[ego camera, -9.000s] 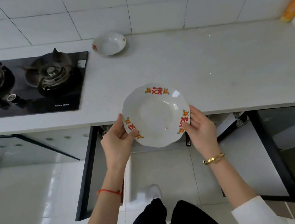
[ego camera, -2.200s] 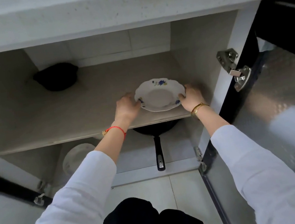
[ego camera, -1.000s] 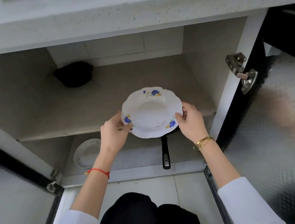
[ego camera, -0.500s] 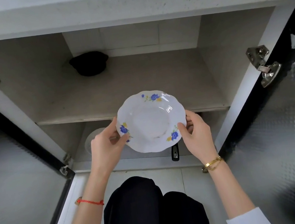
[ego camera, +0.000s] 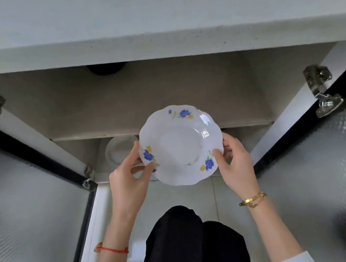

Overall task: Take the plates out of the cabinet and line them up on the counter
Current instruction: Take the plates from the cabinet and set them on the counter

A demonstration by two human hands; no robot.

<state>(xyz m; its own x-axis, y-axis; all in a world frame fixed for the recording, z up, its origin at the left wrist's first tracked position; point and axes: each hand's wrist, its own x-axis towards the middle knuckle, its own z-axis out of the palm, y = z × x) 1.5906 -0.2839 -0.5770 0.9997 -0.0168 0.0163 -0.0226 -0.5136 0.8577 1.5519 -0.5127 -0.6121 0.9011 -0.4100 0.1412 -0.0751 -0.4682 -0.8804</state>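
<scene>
A white scalloped plate with blue and yellow flowers [ego camera: 181, 145] is held in front of the open cabinet [ego camera: 161, 91], below the counter's edge [ego camera: 152, 42]. My left hand [ego camera: 127, 179] grips its left rim and my right hand [ego camera: 234, 164] grips its right rim. Another white plate [ego camera: 119, 150] lies on the cabinet's lower level, partly hidden behind the held plate and my left hand.
Both cabinet doors stand open: the left door [ego camera: 21, 213] and the right door [ego camera: 334, 172], with metal hinges [ego camera: 321, 90] at the frame. A black object [ego camera: 106, 68] sits at the back of the upper shelf. My dark-trousered legs [ego camera: 187, 249] are below.
The plate has come off the upper shelf and out of the cabinet toward me, held by both hands. My view has risen, so more of the counter's top shows.
</scene>
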